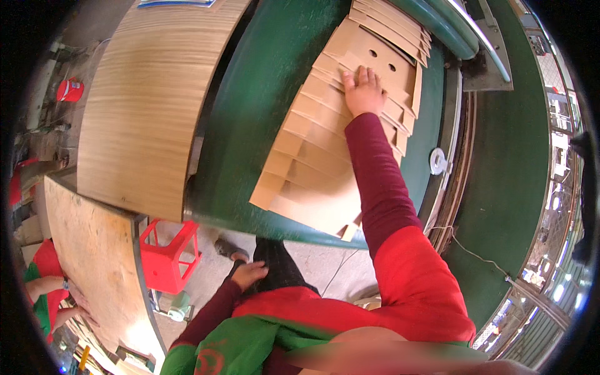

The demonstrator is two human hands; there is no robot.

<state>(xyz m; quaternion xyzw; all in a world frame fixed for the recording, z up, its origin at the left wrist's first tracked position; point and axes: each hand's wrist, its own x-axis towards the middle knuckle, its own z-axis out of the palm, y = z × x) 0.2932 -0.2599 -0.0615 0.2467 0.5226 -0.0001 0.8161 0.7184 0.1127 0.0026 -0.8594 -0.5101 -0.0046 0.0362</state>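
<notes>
A broad green conveyor table (pixel 262 94) fills the middle of the view, with a pale wooden worktop (pixel 144 100) to its left. Down the belt runs a shingled row of flat brown cardboard blanks (pixel 312 156), each overlapping the next. The right hand (pixel 364 90) lies flat on the upper blanks, fingers spread, gripping nothing. The left hand (pixel 250 274) rests low against the dark trousers, fingers loosely curled and empty. A red plastic stool (pixel 169 253) stands on the floor below. With only a flat palm pressing, the loose overlap could fan sideways, and the lowest blanks, overhanging the table edge, could slide off
</notes>
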